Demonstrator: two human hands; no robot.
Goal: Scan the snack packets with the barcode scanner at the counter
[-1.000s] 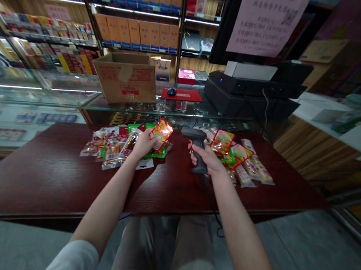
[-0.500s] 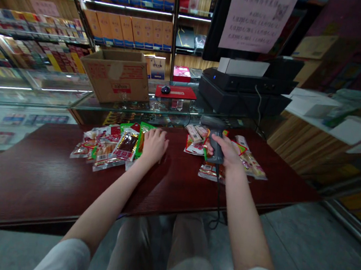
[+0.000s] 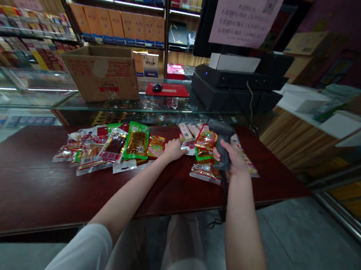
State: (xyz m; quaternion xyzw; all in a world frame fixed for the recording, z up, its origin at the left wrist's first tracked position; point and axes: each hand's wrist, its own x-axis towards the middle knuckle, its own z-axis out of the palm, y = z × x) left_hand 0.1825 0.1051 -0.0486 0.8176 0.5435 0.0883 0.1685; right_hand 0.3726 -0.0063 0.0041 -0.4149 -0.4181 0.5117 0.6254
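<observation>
Left hand (image 3: 173, 149) has moved off the green-edged packet (image 3: 137, 140) toward the right hand (image 3: 234, 158); a small red-edged packet (image 3: 156, 146) now lies uncovered just left of it, presumably set down. Whether the left fingers pinch the white packet (image 3: 189, 148) near their tips cannot be told. Right hand is wrapped around the scanner (image 3: 224, 158) (blurred), nose toward the left hand's side, handle's long axis running from the head back toward the wearer.

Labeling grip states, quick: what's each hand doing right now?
Left hand: beside the right-hand pile of packets; open or closed can't be told.
Right hand: closed, holding the handheld scanner.
</observation>
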